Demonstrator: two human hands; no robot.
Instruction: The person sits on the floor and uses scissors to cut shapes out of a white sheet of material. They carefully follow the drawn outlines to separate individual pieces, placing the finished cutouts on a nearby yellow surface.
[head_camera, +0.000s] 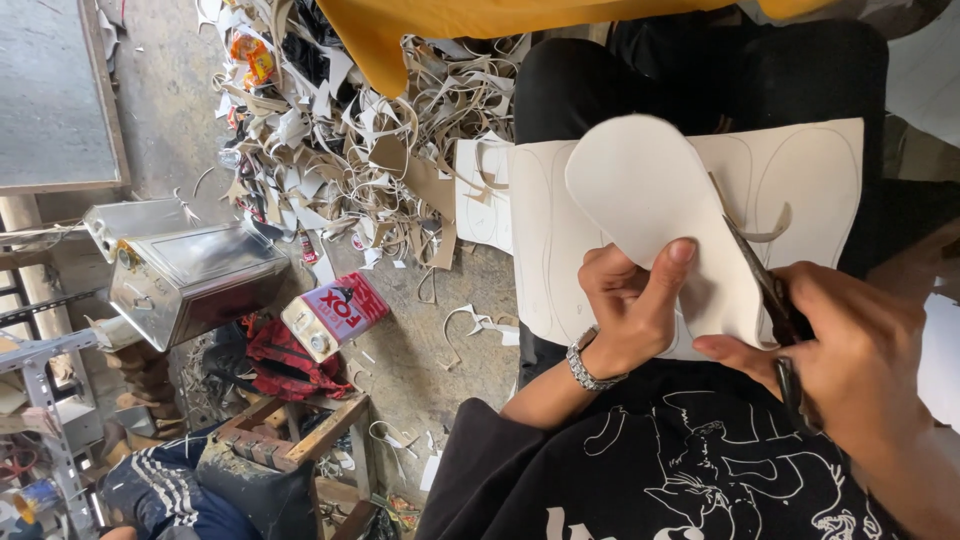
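Note:
My left hand (630, 310), a metal watch on its wrist, pinches a white sole-shaped piece (650, 195) by its lower edge, thumb on top. My right hand (860, 360) grips dark scissors (768, 290), whose blades lie along the piece's right edge. A thin trimmed strip (772, 232) curls away by the blades. Under both lies a white sheet (810, 165) with traced sole outlines, resting on my black-trousered lap.
A heap of tan and white offcuts (340, 130) covers the concrete floor at the left. A red and white tin can (335, 315), shiny metal tins (190, 280) and a wooden stool (300, 440) stand nearby. Yellow fabric (420, 25) hangs at the top. Another person's striped trouser leg (160, 485) shows at the bottom left.

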